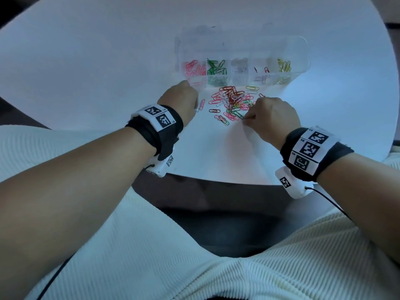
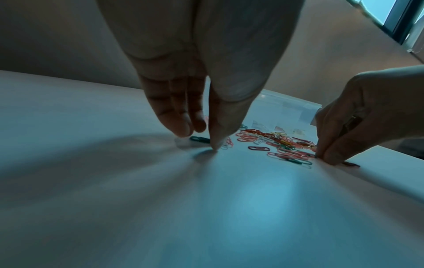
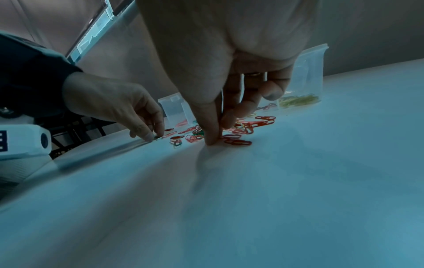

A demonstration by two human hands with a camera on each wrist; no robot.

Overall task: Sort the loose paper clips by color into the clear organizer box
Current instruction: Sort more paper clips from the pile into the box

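Note:
The clear organizer box (image 1: 242, 43) stands at the back of the white table, its compartments holding pink, green, pale, a few mixed and yellow clips. A pile of loose coloured paper clips (image 1: 233, 100) lies just in front of it. My left hand (image 2: 201, 140) points down at the pile's left edge, thumb and fingertips closing from both sides on a dark green clip (image 2: 199, 139) that lies flat on the table. At the pile's near right edge, my right hand (image 3: 214, 140) pinches thumb and forefinger together on the tabletop, at the end of a green clip (image 1: 239, 114).
A few stray clips lie apart from the pile, among them a pink one (image 1: 202, 103) by my left hand and dark red ones (image 3: 237, 141) beside my right fingertips. The table's near edge (image 1: 216, 179) runs just behind both wrists.

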